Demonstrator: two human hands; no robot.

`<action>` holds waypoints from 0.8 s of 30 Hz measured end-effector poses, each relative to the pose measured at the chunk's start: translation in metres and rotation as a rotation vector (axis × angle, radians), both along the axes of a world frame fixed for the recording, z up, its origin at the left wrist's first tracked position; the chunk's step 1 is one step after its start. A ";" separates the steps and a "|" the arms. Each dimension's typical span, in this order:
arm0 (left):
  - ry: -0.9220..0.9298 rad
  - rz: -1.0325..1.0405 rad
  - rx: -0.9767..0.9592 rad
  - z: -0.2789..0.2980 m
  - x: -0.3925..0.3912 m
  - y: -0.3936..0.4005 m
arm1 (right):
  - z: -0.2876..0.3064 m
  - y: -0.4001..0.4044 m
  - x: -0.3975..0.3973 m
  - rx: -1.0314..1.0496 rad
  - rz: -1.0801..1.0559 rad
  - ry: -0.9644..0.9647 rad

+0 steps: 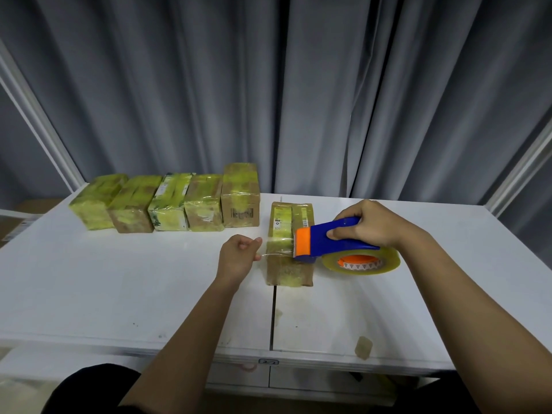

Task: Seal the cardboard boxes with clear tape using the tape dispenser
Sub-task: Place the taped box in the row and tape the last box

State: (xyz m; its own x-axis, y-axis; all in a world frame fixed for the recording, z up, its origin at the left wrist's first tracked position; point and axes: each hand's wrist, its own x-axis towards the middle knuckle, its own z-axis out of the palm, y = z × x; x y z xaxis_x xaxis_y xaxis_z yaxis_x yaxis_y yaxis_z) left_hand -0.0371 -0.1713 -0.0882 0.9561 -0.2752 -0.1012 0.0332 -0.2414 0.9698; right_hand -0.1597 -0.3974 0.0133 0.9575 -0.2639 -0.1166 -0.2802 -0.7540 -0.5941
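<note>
At frame centre my left hand [239, 255] pinches the tape end just left of the box [291, 252] on the counter [119, 294], my right hand [367, 224] gripping the tape dispenser [325, 242] over the box's right edge, tape spanning crosswise to its long axis.

5 boxes [167, 201] along far-left table [119, 294]

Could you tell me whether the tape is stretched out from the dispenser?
Yes: the left hand pinches tape stretched from the dispenser.

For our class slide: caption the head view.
Right hand holds tape dispenser over box; left hand pinches tape.
</note>
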 end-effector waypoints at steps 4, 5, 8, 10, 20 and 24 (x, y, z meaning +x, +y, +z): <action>0.073 0.003 -0.025 -0.005 0.003 0.000 | -0.003 -0.001 0.002 0.000 -0.001 0.011; 0.091 -0.001 -0.032 -0.006 0.004 0.000 | -0.003 -0.002 0.003 0.001 -0.003 0.012; 0.113 -0.014 -0.014 -0.008 0.004 -0.003 | -0.003 -0.003 0.005 0.001 -0.005 0.019; 0.125 -0.021 0.014 -0.010 0.003 -0.005 | -0.004 -0.004 0.005 -0.003 -0.006 0.022; 0.716 -0.148 -0.268 -0.011 -0.002 -0.010 | -0.010 -0.004 0.001 0.014 -0.036 0.021; 0.720 -0.200 -0.098 -0.019 -0.008 -0.012 | -0.007 0.001 -0.002 0.019 -0.038 0.028</action>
State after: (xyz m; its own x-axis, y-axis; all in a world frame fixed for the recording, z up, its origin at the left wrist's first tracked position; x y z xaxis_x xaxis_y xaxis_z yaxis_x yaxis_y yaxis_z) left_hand -0.0448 -0.1832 -0.1069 0.5935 -0.4764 -0.6487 0.6320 -0.2232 0.7421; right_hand -0.1616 -0.3965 0.0060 0.9430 -0.2979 -0.1482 -0.3252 -0.7310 -0.5999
